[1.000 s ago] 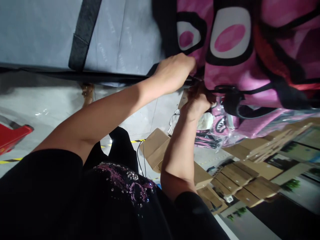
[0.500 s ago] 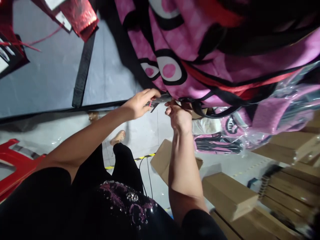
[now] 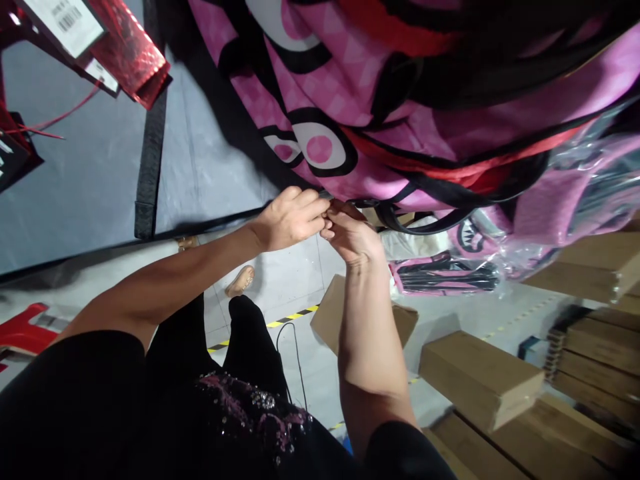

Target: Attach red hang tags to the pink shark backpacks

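Note:
A pink bag [image 3: 350, 80] with black, white and red patterns lies on the grey table [image 3: 200, 153]. At its lower edge, my left hand [image 3: 295, 217] and my right hand [image 3: 350, 233] meet, fingers closed and fingertips touching. What the fingers pinch is too small and too covered to name. A black strap loop [image 3: 430, 223] hangs from the bag just right of my right hand. Red shiny tags with white labels [image 3: 73, 23] and a thin red string lie at the upper left of the table.
Pink items in clear plastic [image 3: 445, 277] are at the right, below the bag. Cardboard boxes [image 3: 480, 373] stand on the floor at the lower right. A red plastic stool [image 3: 30, 330] is at the left. A cable runs on the floor.
My left hand has moved right to meet my right hand, and its fingers have closed. The dark strip with a red bit seen between the hands is now mostly hidden. The view has shifted slightly.

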Demonstrator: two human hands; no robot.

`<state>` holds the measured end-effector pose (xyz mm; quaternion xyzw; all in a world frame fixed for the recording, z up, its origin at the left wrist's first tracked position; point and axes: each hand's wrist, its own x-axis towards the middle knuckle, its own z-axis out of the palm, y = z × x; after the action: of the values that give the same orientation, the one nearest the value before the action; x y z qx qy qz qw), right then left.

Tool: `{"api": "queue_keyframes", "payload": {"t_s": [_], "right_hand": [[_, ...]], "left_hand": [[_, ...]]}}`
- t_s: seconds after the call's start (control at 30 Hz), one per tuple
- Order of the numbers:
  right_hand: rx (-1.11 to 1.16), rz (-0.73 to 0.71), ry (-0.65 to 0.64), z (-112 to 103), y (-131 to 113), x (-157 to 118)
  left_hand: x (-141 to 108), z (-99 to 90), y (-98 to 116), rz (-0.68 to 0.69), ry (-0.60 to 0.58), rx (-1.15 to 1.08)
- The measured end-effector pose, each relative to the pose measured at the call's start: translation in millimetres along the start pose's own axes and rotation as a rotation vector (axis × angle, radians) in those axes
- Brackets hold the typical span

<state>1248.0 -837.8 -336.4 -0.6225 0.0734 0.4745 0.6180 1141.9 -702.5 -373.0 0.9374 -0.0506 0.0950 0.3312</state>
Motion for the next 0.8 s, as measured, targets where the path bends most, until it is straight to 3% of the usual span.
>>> {"api": "queue_keyframes", "payload": {"t_s": [0.23, 0.37, 0.57, 0.7, 0.8], "right_hand": [[-0.094, -0.116, 0.148, -3, 4, 7], [-0.072, -0.104, 0.061, -6, 1, 8], [-0.086, -0.113, 0.053, -9, -2, 8], [-0.052, -0.065, 0.035, -12, 4, 7], [0.047, -0.101, 0.059, -10, 13, 8]], "left_hand": [[10, 1.3, 7, -0.118, 0.04, 0.181], [11, 0.6, 10, -0.241, -0.045, 0.057], [4, 2.8, -5, -0.163, -0.062, -0.2], [0, -1.9, -2, -0.152, 0.021, -0.159], [4, -2.4, -1, -0.126, 0.079, -0.277]]}}
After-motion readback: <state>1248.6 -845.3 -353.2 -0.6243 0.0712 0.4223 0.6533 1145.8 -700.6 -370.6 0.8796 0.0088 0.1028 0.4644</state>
